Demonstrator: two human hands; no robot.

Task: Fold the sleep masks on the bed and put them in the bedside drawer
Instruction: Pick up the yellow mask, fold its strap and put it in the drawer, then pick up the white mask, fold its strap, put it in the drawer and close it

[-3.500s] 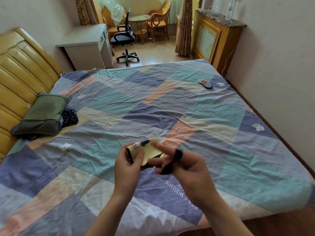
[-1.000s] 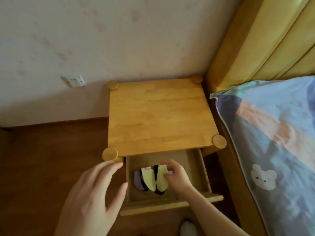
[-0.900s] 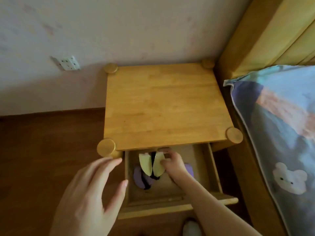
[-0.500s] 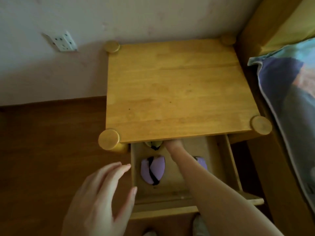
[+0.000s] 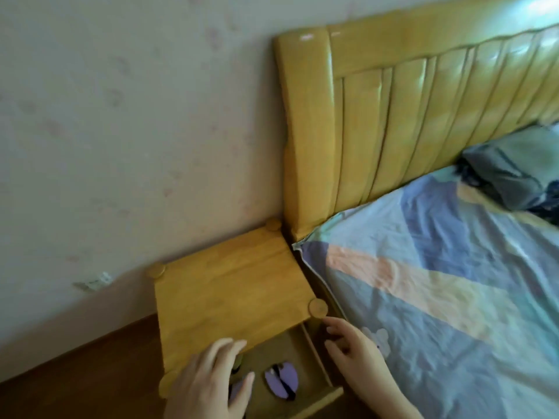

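Observation:
The wooden bedside table point(image 5: 230, 297) stands between the wall and the bed, with its drawer point(image 5: 320, 399) pulled open at the bottom of the view. A folded purple sleep mask point(image 5: 282, 381) with a black strap lies inside it. A second purple piece point(image 5: 237, 388) peeks out from under my left hand. My left hand point(image 5: 208, 385) hovers over the drawer's left part, fingers spread, holding nothing. My right hand point(image 5: 354, 346) is over the drawer's right side by the bed edge, fingers loosely apart and empty. The yellow mask is not visible.
The bed with a patchwork sheet point(image 5: 453, 297) fills the right side. A yellow padded headboard point(image 5: 408, 116) stands behind it. A dark green pillow point(image 5: 514, 170) lies at the far right. A wall socket point(image 5: 96, 281) sits low on the wall, above brown wooden floor point(image 5: 75, 373).
My right hand has come out of the drawer without the yellow mask. The view has swung up and right, toward the headboard and bed.

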